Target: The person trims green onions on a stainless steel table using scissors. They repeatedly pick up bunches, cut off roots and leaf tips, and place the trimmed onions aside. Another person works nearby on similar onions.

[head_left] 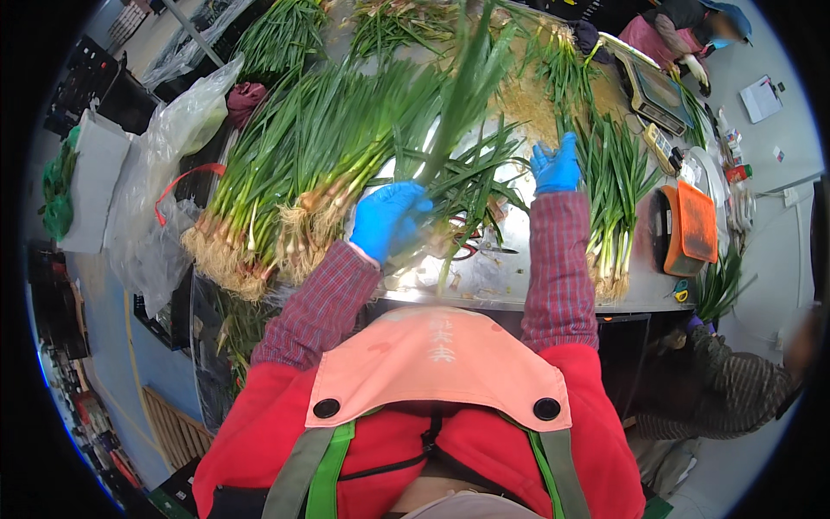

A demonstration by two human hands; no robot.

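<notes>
My left hand [387, 216], in a blue glove, is closed around some long green allium stalks [445, 130] that rise upward, blurred. My right hand [555, 164], also gloved blue, is open with fingers apart beside the right-hand bunch of greens [609, 216], whose white stems point toward me. A large pile of greens with pale bulbs and hairy roots [246, 225] lies to the left of my left hand. Between my hands, red-handled scissors [463, 250] lie partly under loose leaves on the metal table [450, 285].
At right stand a scale [644, 86], an orange-and-black container [692, 229] and yellow-handled scissors [681, 291]. Co-workers are at the upper right [657, 39] and lower right [735, 389]. Clear plastic bags [143, 242] and a white box [91, 182] sit at left. More greens [277, 35] lie behind.
</notes>
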